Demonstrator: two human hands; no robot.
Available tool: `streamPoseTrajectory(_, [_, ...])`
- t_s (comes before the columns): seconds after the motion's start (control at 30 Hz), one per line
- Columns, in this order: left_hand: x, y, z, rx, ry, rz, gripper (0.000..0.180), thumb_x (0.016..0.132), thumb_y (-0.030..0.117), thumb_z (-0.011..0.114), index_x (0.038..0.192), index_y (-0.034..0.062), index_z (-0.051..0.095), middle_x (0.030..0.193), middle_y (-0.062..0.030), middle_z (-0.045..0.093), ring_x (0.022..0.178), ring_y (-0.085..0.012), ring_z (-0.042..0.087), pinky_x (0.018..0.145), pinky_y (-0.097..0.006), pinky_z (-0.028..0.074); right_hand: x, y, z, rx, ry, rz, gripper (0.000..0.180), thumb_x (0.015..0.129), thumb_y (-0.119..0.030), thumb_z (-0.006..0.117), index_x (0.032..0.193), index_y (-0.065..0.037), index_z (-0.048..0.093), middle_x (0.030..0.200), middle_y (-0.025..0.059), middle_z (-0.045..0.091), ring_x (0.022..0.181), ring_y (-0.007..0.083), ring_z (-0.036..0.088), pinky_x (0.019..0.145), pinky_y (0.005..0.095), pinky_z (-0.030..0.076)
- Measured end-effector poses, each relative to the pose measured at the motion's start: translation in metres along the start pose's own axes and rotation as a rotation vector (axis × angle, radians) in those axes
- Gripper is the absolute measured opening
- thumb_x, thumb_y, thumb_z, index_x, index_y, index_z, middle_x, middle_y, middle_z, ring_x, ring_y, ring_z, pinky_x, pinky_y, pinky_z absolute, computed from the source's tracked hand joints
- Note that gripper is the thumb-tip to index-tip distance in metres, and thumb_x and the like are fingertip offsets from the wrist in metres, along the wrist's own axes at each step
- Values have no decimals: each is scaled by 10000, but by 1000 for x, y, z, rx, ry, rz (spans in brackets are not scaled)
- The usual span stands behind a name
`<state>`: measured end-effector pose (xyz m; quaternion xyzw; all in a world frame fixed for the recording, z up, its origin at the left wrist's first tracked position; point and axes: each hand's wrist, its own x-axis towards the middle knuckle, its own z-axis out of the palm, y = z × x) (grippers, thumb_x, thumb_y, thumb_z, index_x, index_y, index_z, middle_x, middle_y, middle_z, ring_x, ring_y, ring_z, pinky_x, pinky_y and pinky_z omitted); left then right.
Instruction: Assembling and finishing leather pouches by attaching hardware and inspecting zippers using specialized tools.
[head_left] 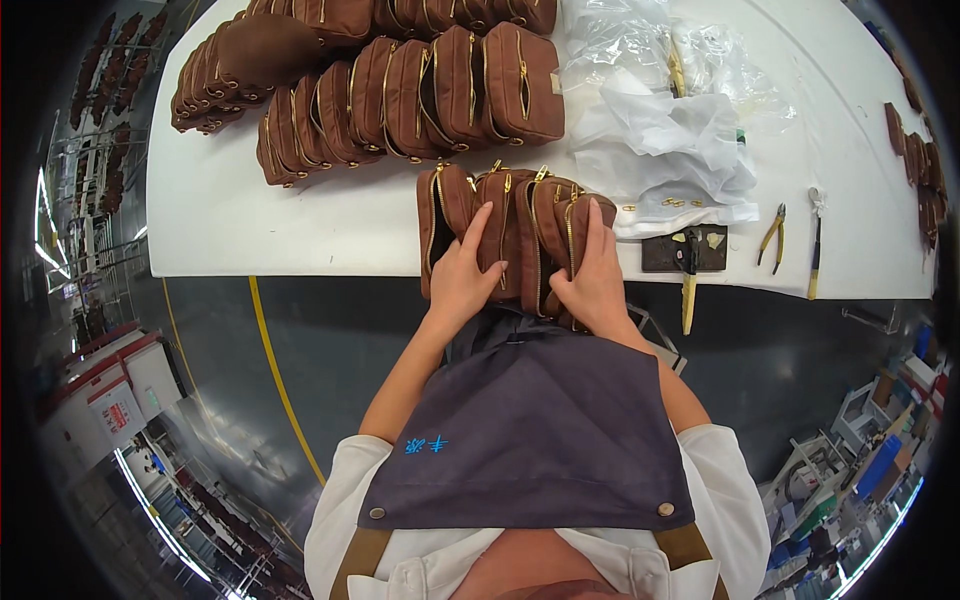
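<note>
Two brown pouches (pixel 517 235) with gold zips stand side by side at the table's near edge, apparently pressed together. Their zips gape, and gold pulls stick up along the top. My left hand (pixel 460 280) grips the left pouch, its index finger stretched up the fabric and its thumb by the middle zip. Around the right pouch (pixel 577 225) my right hand (pixel 600 285) is closed, fingers over the outer side and thumb on the near face. The undersides of both pouches are hidden by my hands and apron.
Rows of brown pouches (pixel 525 85) fill the white table's (pixel 230 235) far left. White tissue and clear plastic (pixel 660 140) lie on the right, with small gold fittings (pixel 675 202). A yellow-handled tool (pixel 688 300) overhangs the edge on a dark block; pliers (pixel 772 238) and a slim tool (pixel 815 245) lie beyond.
</note>
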<state>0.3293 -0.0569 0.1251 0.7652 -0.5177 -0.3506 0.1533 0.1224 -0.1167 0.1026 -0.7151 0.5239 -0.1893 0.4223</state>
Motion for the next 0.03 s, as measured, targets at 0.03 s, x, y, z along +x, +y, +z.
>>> streamPoseTrajectory(0.03, [-1,-3,0,-27,-19,-11,987,831,301,796,1616,281,198,1152,-226,650,1043,-443,649,902,-484,515,1,-3,-10,54,-43,18,1065,737,-127,760,1591,-28,130,1395,265,386,1248,445,456,1050,522,425])
